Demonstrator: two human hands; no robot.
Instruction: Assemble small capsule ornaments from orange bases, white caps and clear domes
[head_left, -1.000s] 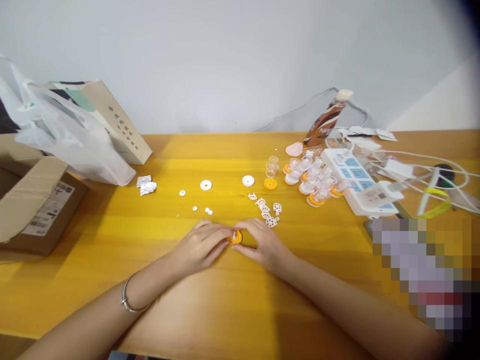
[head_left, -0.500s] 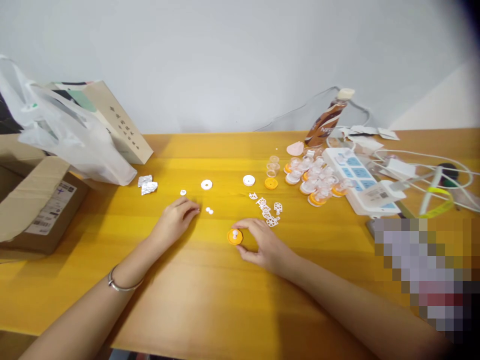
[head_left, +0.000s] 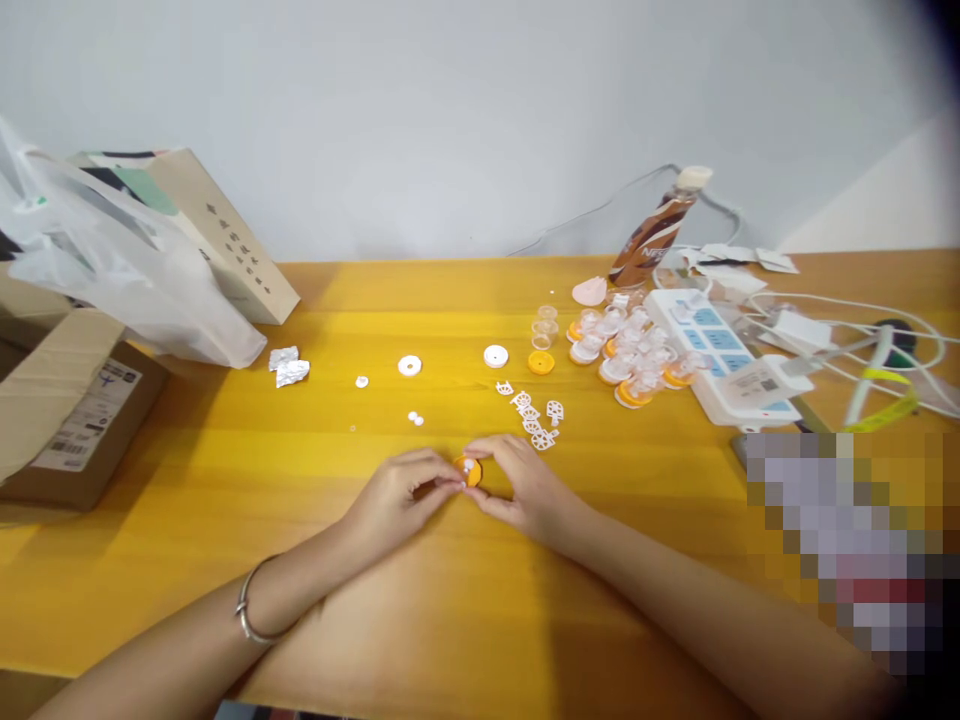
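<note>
A small orange disc (head_left: 471,471) with a white piece on its top rests on the yellow wooden table (head_left: 450,600). My right hand (head_left: 525,490) grips the disc from its right side. From the left, my left hand (head_left: 401,495) meets it with pinched fingertips that hold a tiny white part against the disc. Just beyond the hands lie small white wheel-shaped pieces (head_left: 534,418), two tiny white beads (head_left: 415,417), two white discs (head_left: 409,365) and a second orange disc (head_left: 541,362).
A cluster of clear and orange caps (head_left: 630,355) sits beside a white power strip (head_left: 724,365) with cables at the right. A brown bottle (head_left: 654,232) leans at the back. Left: a cardboard box (head_left: 67,420), plastic bag (head_left: 112,270), crumpled foil (head_left: 289,367).
My left hand reached out to the small white parts half a second ago and has come back to the orange disc with fingertips pinched. My right hand stayed on the disc.
</note>
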